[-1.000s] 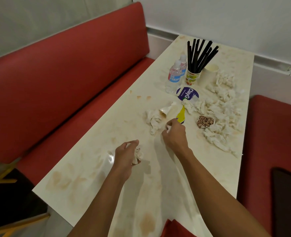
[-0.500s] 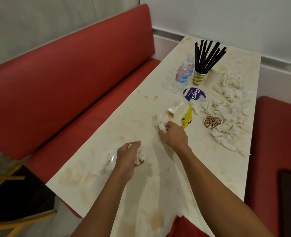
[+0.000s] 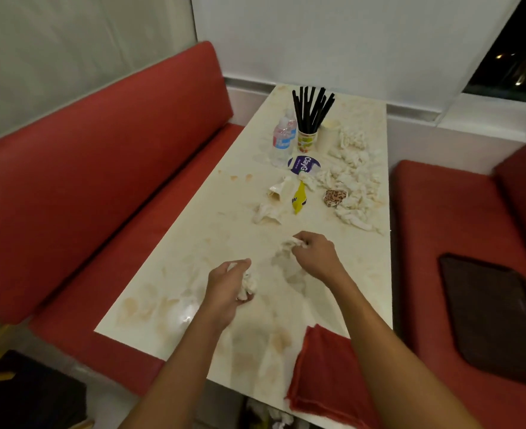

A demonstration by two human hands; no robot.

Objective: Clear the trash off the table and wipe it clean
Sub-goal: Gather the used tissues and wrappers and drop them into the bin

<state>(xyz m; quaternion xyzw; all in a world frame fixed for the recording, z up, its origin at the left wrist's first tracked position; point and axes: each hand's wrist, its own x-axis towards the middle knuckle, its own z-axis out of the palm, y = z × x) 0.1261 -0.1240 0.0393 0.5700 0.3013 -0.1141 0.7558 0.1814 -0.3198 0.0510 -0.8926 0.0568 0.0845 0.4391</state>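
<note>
A stained cream table [image 3: 193, 243] carries crumpled white tissues [image 3: 354, 181] across its far right half. My left hand [image 3: 227, 286] grips a wad of crumpled tissue [image 3: 247, 284] just above the near middle of the table. My right hand [image 3: 314, 258] pinches another crumpled tissue [image 3: 288, 246] a little farther in. More tissue [image 3: 266, 213], a torn paper wrapper [image 3: 280, 190], a yellow sachet [image 3: 299, 201] and a patterned wrapper [image 3: 334, 197] lie beyond my hands. A folded red cloth [image 3: 320, 376] lies on the table's near edge.
At the far end stand two water bottles [image 3: 281, 144], a paper cup of black straws [image 3: 309, 119], a white cup [image 3: 328, 134] and a blue round lid [image 3: 304, 165]. Red benches [image 3: 100, 181] flank the table; a dark tray [image 3: 496, 311] lies on the right one.
My right hand has pulled back toward me from the tissue pile, bringing a crumpled tissue with it. My left hand keeps its wad. The view has risen, showing the red cloth.
</note>
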